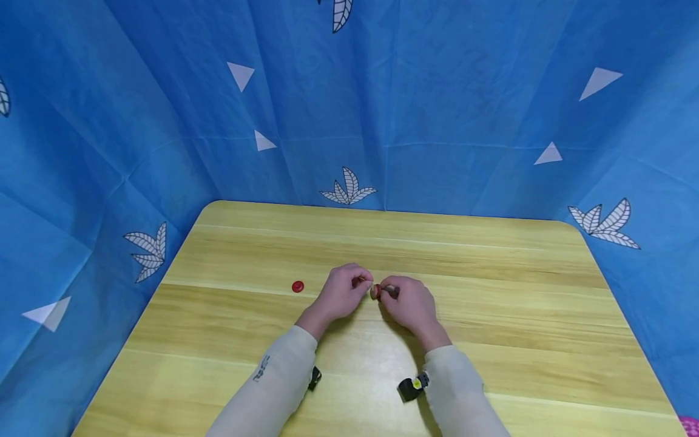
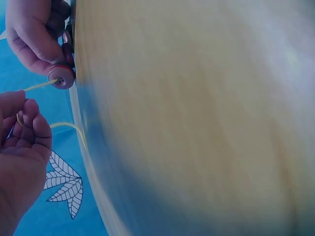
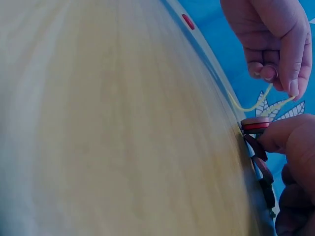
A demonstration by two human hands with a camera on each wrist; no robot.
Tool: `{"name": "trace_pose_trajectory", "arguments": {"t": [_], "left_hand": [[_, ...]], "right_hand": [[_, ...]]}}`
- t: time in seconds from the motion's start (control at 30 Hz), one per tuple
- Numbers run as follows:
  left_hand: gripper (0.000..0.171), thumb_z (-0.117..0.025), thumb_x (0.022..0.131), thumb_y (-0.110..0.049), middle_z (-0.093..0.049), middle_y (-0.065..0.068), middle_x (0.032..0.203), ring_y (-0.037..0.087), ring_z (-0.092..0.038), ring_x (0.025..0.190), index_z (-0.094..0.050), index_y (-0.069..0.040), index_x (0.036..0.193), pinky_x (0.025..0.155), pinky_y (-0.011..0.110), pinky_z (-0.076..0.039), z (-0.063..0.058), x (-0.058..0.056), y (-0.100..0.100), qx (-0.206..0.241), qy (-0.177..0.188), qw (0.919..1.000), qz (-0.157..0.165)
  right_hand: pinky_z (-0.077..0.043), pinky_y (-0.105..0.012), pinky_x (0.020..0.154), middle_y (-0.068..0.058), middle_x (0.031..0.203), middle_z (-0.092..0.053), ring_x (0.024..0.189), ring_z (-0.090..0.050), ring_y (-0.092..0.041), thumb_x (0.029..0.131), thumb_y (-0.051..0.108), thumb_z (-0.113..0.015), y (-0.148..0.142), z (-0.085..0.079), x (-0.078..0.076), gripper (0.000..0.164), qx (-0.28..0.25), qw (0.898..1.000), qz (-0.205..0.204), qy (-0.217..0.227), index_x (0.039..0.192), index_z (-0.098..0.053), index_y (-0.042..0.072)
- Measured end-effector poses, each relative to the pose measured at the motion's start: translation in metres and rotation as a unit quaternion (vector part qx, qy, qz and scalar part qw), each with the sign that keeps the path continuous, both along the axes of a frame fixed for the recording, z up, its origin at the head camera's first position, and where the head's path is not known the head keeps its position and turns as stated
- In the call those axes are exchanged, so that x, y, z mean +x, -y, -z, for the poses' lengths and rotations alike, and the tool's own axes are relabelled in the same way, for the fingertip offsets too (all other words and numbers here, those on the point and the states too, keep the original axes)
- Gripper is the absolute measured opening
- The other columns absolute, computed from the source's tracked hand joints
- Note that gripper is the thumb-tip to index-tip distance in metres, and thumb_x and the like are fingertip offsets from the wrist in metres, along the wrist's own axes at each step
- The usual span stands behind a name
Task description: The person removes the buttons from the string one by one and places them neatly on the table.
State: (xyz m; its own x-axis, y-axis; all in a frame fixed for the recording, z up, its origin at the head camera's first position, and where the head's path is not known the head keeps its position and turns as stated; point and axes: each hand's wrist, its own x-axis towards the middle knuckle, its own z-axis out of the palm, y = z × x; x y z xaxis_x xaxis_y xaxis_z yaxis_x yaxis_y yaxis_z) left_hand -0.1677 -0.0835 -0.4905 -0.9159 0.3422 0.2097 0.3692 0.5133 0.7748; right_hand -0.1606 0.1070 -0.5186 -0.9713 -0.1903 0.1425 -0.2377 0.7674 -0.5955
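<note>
My left hand (image 1: 343,292) pinches a thin yellow string (image 2: 40,86) between thumb and finger. The string runs taut from there into a hole of a pinkish-brown round button (image 2: 61,79), while a loose length (image 2: 69,125) hangs below the hand. With thumb and forefinger, my right hand (image 1: 411,303) holds that button together with a red-edged one (image 3: 256,126) flat against it. Several darker buttons (image 3: 263,169) trail in a row under the right fingers, partly hidden by them. A single red button (image 1: 297,286) lies on the table, left of the left hand.
Both hands are close over the middle of a light wooden table (image 1: 491,273). A blue curtain (image 1: 453,109) with white leaf and triangle prints stands behind it and at its sides. Small black wrist devices (image 1: 412,386) sit at the sleeves.
</note>
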Motion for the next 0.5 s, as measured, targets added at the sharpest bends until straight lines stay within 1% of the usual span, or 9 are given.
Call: {"name": "trace_pose_trajectory", "arguments": {"t": [0.1, 0.17, 0.23, 0.3, 0.37, 0.5], "left_hand": [[0.005, -0.069, 0.095, -0.004, -0.059, -0.004, 0.082, 0.013, -0.054, 0.073, -0.073, -0.005, 0.093, 0.066, 0.029, -0.048, -0.0002, 0.0002, 0.0012, -0.002, 0.001, 1.0000, -0.001], [0.005, -0.069, 0.095, -0.004, -0.060, -0.004, 0.082, 0.012, -0.054, 0.073, -0.073, -0.005, 0.093, 0.067, 0.029, -0.048, 0.0004, -0.0001, 0.0020, -0.003, 0.001, 1.0000, -0.001], [0.005, -0.069, 0.094, -0.004, -0.060, -0.005, 0.082, 0.012, -0.054, 0.073, -0.073, -0.005, 0.092, 0.067, 0.029, -0.048, 0.0012, -0.0005, 0.0028, -0.005, -0.001, 1.0000, -0.001], [0.005, -0.069, 0.094, -0.004, -0.060, -0.005, 0.082, 0.012, -0.054, 0.074, -0.073, -0.005, 0.092, 0.067, 0.028, -0.048, 0.0019, -0.0011, 0.0035, -0.006, 0.000, 1.0000, -0.002], [0.004, -0.069, 0.094, -0.003, -0.060, -0.004, 0.083, 0.012, -0.055, 0.074, -0.073, -0.004, 0.093, 0.067, 0.029, -0.049, 0.0025, -0.0016, 0.0042, -0.006, -0.001, 1.0000, -0.002], [0.004, -0.069, 0.093, -0.003, -0.061, -0.003, 0.083, 0.013, -0.056, 0.075, -0.073, -0.003, 0.094, 0.068, 0.029, -0.049, 0.0037, -0.0029, 0.0063, -0.009, -0.010, 0.9999, -0.002]], "right_hand": [[-0.050, -0.038, 0.064, 0.011, 0.086, -0.070, 0.071, -0.061, -0.011, 0.086, 0.015, -0.070, 0.0013, -0.0002, -0.0005, 0.014, -0.024, 0.999, -0.035, -0.022, 0.086, -0.078, 0.026], [-0.050, -0.037, 0.065, 0.010, 0.086, -0.070, 0.071, -0.060, -0.010, 0.086, 0.010, -0.068, 0.0024, -0.0001, -0.0007, 0.016, -0.033, 0.998, -0.056, -0.028, 0.085, -0.078, 0.023], [-0.050, -0.036, 0.065, 0.011, 0.084, -0.070, 0.068, -0.058, -0.009, 0.087, 0.008, -0.066, 0.0034, 0.0002, -0.0008, 0.018, -0.036, 0.997, -0.065, -0.024, 0.084, -0.077, 0.022], [-0.049, -0.035, 0.064, 0.013, 0.083, -0.069, 0.066, -0.057, -0.009, 0.088, 0.007, -0.064, 0.0041, 0.0002, -0.0008, 0.020, -0.037, 0.997, -0.066, -0.011, 0.083, -0.076, 0.023], [-0.047, -0.035, 0.063, 0.014, 0.081, -0.068, 0.064, -0.054, -0.010, 0.089, 0.007, -0.062, 0.0041, -0.0003, -0.0006, 0.022, -0.038, 0.997, -0.066, 0.001, 0.084, -0.075, 0.023], [-0.045, -0.035, 0.062, 0.014, 0.078, -0.065, 0.061, -0.050, -0.010, 0.092, 0.009, -0.062, 0.0027, -0.0008, -0.0003, 0.022, -0.041, 0.996, -0.081, 0.015, 0.087, -0.076, 0.024]]}}
